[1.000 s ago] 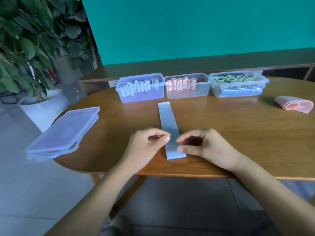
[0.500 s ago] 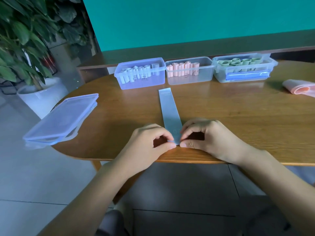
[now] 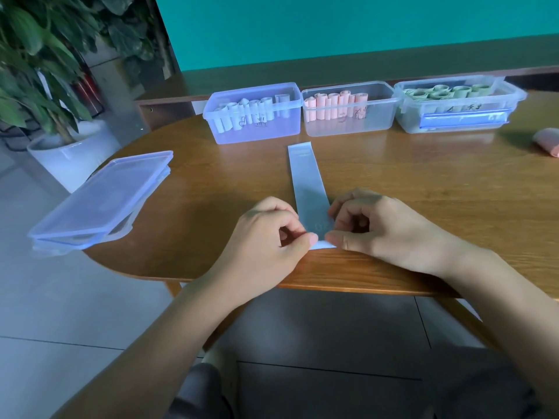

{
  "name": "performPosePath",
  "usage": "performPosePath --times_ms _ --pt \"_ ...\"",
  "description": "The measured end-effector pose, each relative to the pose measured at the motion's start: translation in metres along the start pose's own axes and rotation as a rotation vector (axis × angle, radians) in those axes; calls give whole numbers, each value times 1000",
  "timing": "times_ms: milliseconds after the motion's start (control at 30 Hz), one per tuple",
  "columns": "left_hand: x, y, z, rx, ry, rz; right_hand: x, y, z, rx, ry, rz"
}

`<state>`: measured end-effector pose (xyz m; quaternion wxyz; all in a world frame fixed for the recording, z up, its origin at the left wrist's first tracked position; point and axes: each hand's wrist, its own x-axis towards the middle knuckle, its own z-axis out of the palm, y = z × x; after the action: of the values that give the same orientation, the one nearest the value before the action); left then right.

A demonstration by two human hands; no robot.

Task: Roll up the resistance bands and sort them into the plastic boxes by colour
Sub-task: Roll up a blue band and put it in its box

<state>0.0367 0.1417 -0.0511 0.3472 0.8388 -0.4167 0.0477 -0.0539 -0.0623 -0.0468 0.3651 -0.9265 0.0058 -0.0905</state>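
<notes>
- Flat on the wooden bench point(image 3: 423, 189): pale blue band point(image 3: 307, 182), a thin, smooth strip running straight from near the front rim toward the blue box point(image 3: 257, 122).
- Near end of the band pinched at both corners: left hand point(image 3: 266, 234) with its grip clamped on the left corner, thumb against curled fingers; right hand point(image 3: 381, 228) likewise clamped on the right corner (thumb flat along the band's end edge).
- Just short of the bench's rounded front rim, that near end; bare wood on either side of the band.
- Beyond the band's far end, in a row touching side to side: blue box with whitish-blue rolls standing upright, clear box point(image 3: 351, 122) with pink rolls, third box point(image 3: 459, 116) with green rolls seen end-on.
- Translucent, glossy plastic, rounded corners, handwritten marks on the front walls (illegible).
- Left of the band, overhanging the bench edge: stacked translucent lids point(image 3: 99, 201).
- Far right of the band, cut by the frame: loose pink band point(image 3: 547, 142), soft and folded.
- Beyond the lids, on the floor: potted plant point(image 3: 45, 55) in a white pot.
</notes>
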Motion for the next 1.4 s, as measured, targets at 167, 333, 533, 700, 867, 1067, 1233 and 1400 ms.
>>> performPosePath --times_ms 167,333,533,700,867,1067,1233,1400 --pt "3 1 -3 -44 -70 73 -1 2 -2 99 -43 -94" --pt "1 -5 0 74 -135 202 -3 7 1 2 -68 -223" --pt "2 -4 -2 71 -133 171 -10 8 0 -85 -46 -246" --pt "5 -3 2 97 -85 155 -10 9 3 -115 15 -230" --pt "8 0 4 120 -68 143 -8 8 6 -156 61 -231" --pt "7 2 5 155 -55 178 -2 3 7 -68 130 -115" --pt "4 0 4 175 -85 178 1 4 8 -102 158 -71" --pt "6 3 4 179 -78 153 -2 6 9 -74 161 -161"
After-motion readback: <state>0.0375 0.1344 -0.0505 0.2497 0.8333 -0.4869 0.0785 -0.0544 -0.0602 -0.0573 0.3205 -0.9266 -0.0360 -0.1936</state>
